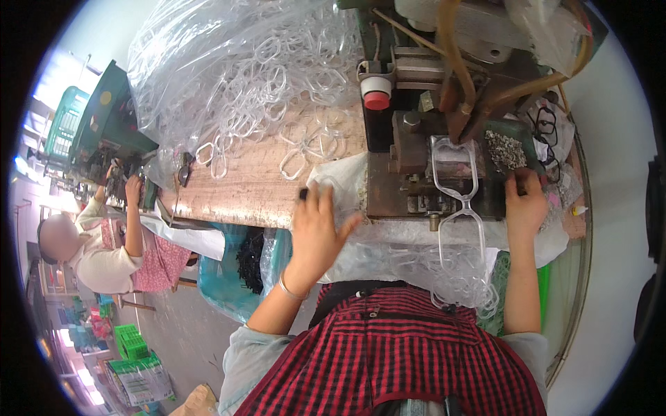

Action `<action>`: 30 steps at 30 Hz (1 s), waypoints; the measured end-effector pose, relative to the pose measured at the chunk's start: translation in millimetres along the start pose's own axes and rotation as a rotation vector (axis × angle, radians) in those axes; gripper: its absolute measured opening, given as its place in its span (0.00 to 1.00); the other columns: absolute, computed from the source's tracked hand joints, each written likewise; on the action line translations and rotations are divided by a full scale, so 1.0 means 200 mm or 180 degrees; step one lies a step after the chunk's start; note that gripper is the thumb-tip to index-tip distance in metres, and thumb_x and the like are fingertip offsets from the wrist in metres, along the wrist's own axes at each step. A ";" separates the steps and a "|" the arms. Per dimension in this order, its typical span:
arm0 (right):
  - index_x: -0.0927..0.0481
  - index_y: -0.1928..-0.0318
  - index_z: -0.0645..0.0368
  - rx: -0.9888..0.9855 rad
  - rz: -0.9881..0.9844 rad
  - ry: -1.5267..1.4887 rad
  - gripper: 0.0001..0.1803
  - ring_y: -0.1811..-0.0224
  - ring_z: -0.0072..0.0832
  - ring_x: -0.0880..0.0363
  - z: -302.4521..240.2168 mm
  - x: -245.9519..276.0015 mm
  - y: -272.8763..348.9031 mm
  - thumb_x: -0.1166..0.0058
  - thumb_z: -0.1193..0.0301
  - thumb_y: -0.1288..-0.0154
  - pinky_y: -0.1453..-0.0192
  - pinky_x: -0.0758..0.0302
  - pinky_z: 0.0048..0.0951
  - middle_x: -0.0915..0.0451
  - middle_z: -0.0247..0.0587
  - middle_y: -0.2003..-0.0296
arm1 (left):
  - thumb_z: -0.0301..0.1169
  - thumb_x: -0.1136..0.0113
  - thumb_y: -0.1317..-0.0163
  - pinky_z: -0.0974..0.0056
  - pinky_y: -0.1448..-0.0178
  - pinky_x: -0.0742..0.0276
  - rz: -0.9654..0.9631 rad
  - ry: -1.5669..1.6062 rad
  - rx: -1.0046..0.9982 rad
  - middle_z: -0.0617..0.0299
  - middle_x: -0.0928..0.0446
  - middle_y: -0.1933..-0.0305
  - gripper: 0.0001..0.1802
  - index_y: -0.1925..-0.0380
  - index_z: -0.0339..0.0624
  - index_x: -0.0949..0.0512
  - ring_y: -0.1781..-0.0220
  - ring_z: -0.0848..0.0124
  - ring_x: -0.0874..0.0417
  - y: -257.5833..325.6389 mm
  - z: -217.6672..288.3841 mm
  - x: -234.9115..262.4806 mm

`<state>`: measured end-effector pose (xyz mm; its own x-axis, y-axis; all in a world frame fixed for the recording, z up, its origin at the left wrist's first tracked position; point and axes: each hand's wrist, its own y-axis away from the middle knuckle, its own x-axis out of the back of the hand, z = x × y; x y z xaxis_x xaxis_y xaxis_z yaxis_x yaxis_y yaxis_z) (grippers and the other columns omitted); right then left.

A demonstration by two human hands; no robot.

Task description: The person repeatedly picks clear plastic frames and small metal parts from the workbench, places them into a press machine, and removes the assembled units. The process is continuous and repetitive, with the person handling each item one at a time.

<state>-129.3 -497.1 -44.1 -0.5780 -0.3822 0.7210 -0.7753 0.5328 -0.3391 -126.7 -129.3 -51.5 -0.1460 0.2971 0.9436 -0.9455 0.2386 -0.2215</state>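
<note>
At right, right hand point(525, 201), fingers bunched by metal pieces point(505, 150), contents indeterminable; left hand point(316, 229), spread, empty; clear eyeglass frame point(464, 200) could slip off press point(387, 201) through near-side overhang.

A plain pale wall point(619, 208) rises along the right, and another whitish wall point(100, 31) stands at upper left, where white glare point(64, 50) washes the edge. The workbench point(239, 197) has a worn wood-grain top. Below, the grey floor point(177, 333) spreads past a wooden stool point(137, 305) and bright green crates point(130, 342).
</note>
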 end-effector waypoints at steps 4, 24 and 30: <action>0.17 0.57 0.58 0.0224 0.0134 -0.0550 0.07 0.65 0.29 0.14 0.03 -0.04 -0.05 0.38 0.73 0.35 0.57 0.21 0.30 0.13 0.40 0.65 | 0.42 0.30 0.37 0.51 0.32 0.28 -0.1583 0.1797 -0.0372 0.42 0.22 0.38 0.30 0.39 0.38 0.23 0.35 0.49 0.22 0.11 0.16 0.27; 0.14 0.60 0.63 0.0807 -0.0079 -0.1628 0.06 0.55 0.29 0.17 -0.25 0.26 0.02 0.38 0.80 0.37 0.46 0.24 0.27 0.14 0.39 0.60 | 0.33 0.42 0.26 0.67 0.47 0.19 0.1492 0.3880 0.0609 0.54 0.14 0.59 0.13 0.67 0.35 0.21 0.56 0.71 0.15 -0.56 -0.36 0.31; 0.20 0.47 0.64 0.0424 -0.0383 -0.2869 0.22 0.55 0.24 0.18 -0.54 -0.01 -0.07 0.33 0.79 0.43 0.46 0.24 0.26 0.16 0.37 0.63 | 0.33 0.47 0.23 0.64 0.60 0.13 0.1662 0.3986 0.0451 0.48 0.15 0.65 0.15 0.67 0.34 0.26 0.66 0.64 0.11 -0.53 -0.09 0.12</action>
<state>-90.5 -421.6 25.5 -0.4280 -0.9033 0.0309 -0.8336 0.3813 -0.3996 -24.2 -130.9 -9.7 -0.2049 0.9724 -0.1112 -0.8945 -0.2322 -0.3820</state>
